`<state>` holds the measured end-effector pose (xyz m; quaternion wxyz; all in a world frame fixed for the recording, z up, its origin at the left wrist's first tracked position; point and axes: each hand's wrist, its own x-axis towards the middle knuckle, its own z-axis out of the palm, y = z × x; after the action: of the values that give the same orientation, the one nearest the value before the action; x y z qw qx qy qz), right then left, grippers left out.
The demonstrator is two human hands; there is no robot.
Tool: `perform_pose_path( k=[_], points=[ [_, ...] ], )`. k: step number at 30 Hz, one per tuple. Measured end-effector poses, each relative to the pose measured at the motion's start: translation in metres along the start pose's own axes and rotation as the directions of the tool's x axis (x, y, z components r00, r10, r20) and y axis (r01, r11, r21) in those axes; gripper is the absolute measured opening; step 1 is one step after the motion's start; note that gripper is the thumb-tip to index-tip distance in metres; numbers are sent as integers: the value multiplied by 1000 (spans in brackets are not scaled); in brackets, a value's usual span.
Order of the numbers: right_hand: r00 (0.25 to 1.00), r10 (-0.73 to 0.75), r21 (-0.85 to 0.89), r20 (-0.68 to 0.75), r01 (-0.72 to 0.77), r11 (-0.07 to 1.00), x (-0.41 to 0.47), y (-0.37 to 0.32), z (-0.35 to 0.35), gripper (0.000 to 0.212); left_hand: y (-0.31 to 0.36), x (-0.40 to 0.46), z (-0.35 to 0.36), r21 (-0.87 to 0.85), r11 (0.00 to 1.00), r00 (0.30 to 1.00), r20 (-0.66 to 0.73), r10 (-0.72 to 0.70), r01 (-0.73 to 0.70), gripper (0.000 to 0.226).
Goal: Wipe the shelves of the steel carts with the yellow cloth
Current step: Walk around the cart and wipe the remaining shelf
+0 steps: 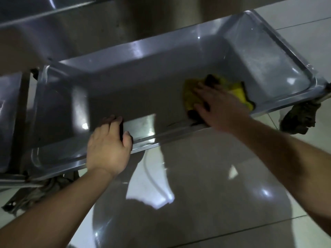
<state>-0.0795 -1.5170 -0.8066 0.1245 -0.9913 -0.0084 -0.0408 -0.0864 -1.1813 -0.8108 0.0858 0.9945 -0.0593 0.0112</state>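
Observation:
A steel cart's top shelf (pixel 146 81), a shallow tray with raised rims, fills the middle of the view. The yellow cloth (pixel 238 90) lies crumpled on the shelf floor toward its right end. My right hand (pixel 216 104) presses flat on the cloth with fingers spread, covering much of it. My left hand (pixel 109 145) grips the shelf's near rim, fingers curled over the edge and thumb on the outer lip.
A second steel cart (pixel 9 111) stands against the left side. A steel surface (pixel 71 24) runs behind. A dark rag (pixel 300 117) hangs off the cart's right corner, another rag (pixel 46 187) at the lower left. Glossy tiled floor (pixel 197 185) lies below.

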Motion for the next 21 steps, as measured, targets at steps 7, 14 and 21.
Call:
perform_pose_path(
  k=[7, 14, 21],
  points=[
    [802, 594, -127, -73, -598, 792, 0, 139, -45, 69, 2, -2, -2, 5, 1000, 999, -25, 24, -24, 56],
    [852, 509, -322, -119, -518, 792, -22, 36, -25, 56, 0, 1, 0, 23, 998, 998, -2, 59, -59, 55],
    [995, 51, -342, 87, -18, 940, -36, -79, -22, 48, -3, 6, -12, 16, 995, 993, 55, 100, -101, 43]
  ],
)
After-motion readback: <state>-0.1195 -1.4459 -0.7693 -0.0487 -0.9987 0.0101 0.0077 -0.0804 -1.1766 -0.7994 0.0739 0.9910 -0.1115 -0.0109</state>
